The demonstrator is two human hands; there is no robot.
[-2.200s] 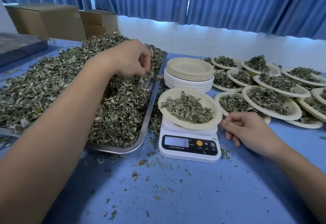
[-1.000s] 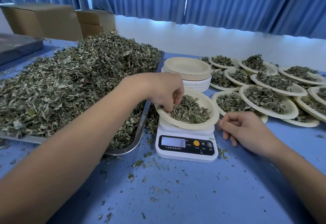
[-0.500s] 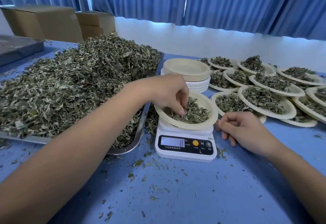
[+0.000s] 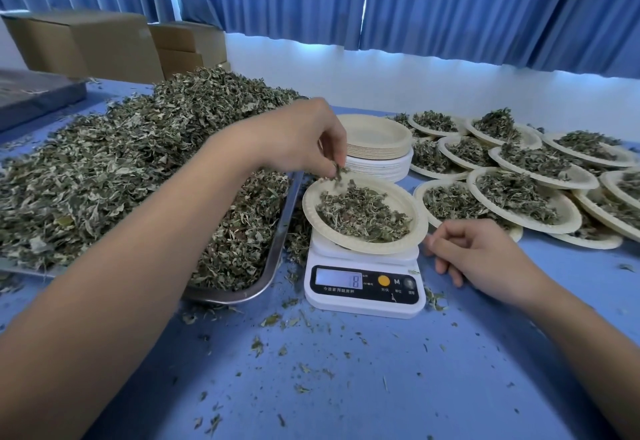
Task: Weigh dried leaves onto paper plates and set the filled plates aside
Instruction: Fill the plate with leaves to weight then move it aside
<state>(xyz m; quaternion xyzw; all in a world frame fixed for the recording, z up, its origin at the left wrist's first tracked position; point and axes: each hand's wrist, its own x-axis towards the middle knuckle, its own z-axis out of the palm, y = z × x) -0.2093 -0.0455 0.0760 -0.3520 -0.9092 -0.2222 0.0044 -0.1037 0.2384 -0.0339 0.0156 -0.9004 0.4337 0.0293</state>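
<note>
Small-batch weighing and packing workroom.
Blue-covered table (image 4: 346, 387) with a digital scale (image 4: 363, 287) at centre: left of it a steel tray (image 4: 273, 259) heaped with dried leaves (image 4: 121, 169), behind it a stack of empty paper plates (image 4: 377, 141), right of it rows of filled plates (image 4: 571, 212); cardboard boxes (image 4: 104, 44) far behind-left, blue curtains (image 4: 450, 6) along the back wall.

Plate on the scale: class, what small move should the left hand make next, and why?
Probably release the pinched leaves slowly onto the plate: the left hand holds them just above its rim, the scale shows a reading, and the right hand rests idle beside it.
</note>
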